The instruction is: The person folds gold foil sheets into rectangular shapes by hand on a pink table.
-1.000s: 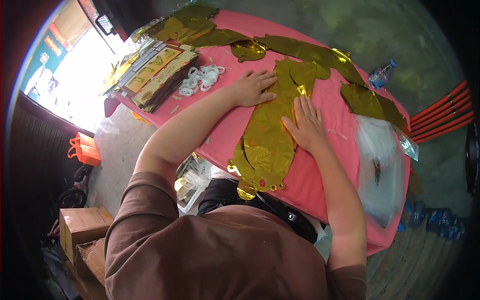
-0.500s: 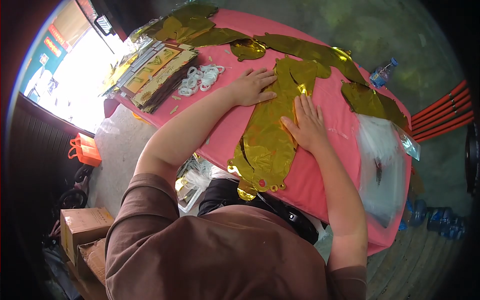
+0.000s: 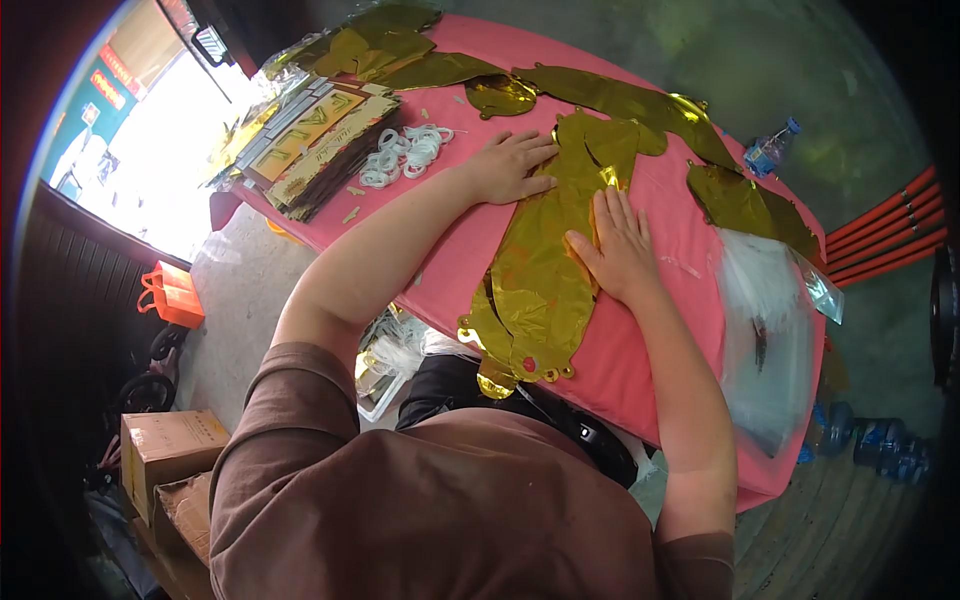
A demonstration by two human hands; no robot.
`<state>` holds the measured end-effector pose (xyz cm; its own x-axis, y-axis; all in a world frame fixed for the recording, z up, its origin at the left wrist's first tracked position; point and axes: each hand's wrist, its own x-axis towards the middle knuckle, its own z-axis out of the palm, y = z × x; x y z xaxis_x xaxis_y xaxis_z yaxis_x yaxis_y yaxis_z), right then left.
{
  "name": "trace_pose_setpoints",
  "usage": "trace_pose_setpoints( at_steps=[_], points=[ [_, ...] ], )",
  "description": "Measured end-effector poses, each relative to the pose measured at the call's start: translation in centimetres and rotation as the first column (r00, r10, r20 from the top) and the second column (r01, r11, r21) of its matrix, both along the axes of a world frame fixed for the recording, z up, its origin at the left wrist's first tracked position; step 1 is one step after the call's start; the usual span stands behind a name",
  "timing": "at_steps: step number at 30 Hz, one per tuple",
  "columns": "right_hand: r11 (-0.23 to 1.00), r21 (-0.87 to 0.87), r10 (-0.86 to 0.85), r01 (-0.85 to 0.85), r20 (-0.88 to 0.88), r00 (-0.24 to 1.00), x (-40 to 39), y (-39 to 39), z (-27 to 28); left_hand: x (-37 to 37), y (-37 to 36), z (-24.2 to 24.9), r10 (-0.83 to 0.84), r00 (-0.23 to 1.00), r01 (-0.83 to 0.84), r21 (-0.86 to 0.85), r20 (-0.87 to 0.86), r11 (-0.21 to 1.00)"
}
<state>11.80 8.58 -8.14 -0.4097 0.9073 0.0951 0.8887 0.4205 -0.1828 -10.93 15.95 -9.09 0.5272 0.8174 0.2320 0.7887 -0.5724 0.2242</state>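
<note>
Gold foil balloons (image 3: 545, 270), flat and uninflated, lie in a stack across the pink-covered table (image 3: 450, 255), their near end hanging over its front edge. My left hand (image 3: 512, 167) rests palm down, fingers stretched, along the left side of the foil. On the right side my right hand (image 3: 618, 245) lies flat with its fingertips on the foil. Neither hand grips anything. More flat gold foil (image 3: 630, 100) is spread along the table's far side. Left of my left hand is a small heap of white ribbon coils (image 3: 405, 152).
Printed card packs (image 3: 315, 150) are stacked at the table's left. Clear plastic bags (image 3: 765, 330) lie at the right edge, and a plastic bottle (image 3: 772, 148) stands at the far right. Cardboard boxes (image 3: 170, 455) and an orange bag (image 3: 172, 295) are on the floor to the left.
Both hands stay in nearly the same place on the foil. The whole view has shifted very slightly; nothing has been picked up or let go.
</note>
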Motion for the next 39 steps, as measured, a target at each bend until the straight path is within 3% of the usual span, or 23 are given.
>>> trace_pose_setpoints(
  at_steps=[8, 13, 14, 16, 22, 28, 39],
  points=[
    [1.000, 0.002, 0.001, -0.001, 0.007, 1.000, 0.1, 0.1, -0.2, 0.1, -0.1, -0.1, 0.000, 1.000, 0.001, 0.031, -0.011, 1.000],
    [1.000, -0.007, -0.004, 0.004, 0.028, 1.000, 0.1, 0.1, 0.0, 0.3, -1.6, 1.5, -0.046, 0.996, 0.040, 0.084, 0.070, 0.996],
    [1.000, -0.014, 0.000, 0.000, 0.029, 1.000, 0.1, 0.1, 0.0, 0.2, -2.2, 2.2, -0.042, 0.997, 0.036, 0.078, 0.071, 0.996],
    [1.000, -0.014, -0.011, 0.011, 0.029, 1.000, 0.0, 0.2, -0.1, 0.1, -3.5, 3.5, -0.166, 0.969, 0.181, -0.064, 0.184, 0.981],
    [1.000, 0.002, 0.003, -0.003, 0.020, 1.000, 0.0, 0.2, -0.2, -1.8, -8.5, 3.6, -0.231, 0.969, 0.242, -0.145, 0.088, 0.959],
    [0.999, -0.032, 0.040, -0.039, 0.050, 0.998, 0.2, -0.6, 0.3, -2.7, -12.9, 4.0, -0.188, 0.966, 0.223, -0.204, 0.177, 0.953],
    [0.994, -0.035, 0.104, -0.103, 0.048, 0.993, 0.7, -3.8, 0.5, -3.4, -18.5, 5.5, -0.244, 0.958, 0.271, -0.204, 0.149, 0.941]
  ],
)
